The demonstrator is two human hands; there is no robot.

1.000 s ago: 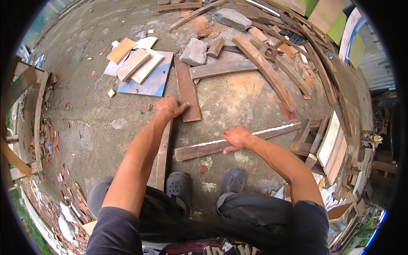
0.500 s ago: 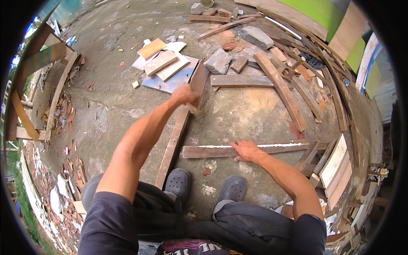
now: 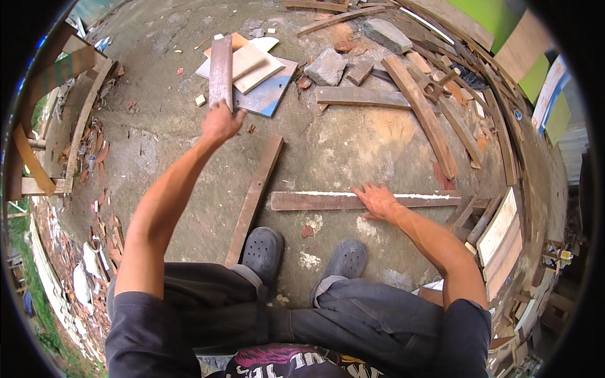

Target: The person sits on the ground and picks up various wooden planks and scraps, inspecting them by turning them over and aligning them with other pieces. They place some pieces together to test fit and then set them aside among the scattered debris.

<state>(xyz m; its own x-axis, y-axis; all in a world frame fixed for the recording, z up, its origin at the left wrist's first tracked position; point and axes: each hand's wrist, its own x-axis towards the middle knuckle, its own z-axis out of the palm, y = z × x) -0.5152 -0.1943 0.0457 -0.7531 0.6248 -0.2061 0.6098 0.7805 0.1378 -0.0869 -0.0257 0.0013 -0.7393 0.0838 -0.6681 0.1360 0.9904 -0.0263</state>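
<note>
Brown board (image 3: 220, 66) is lining up beside the left corner of the blue panel (image 3: 268, 94); your left hand (image 3: 220, 123) is gripping its end, probably placing it, next needing steadiness; your right hand (image 3: 379, 203) is splaying on a plank (image 3: 309, 201).

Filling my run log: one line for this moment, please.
left hand: gripping reddish-brown board | right hand: on white-striped bar
</note>
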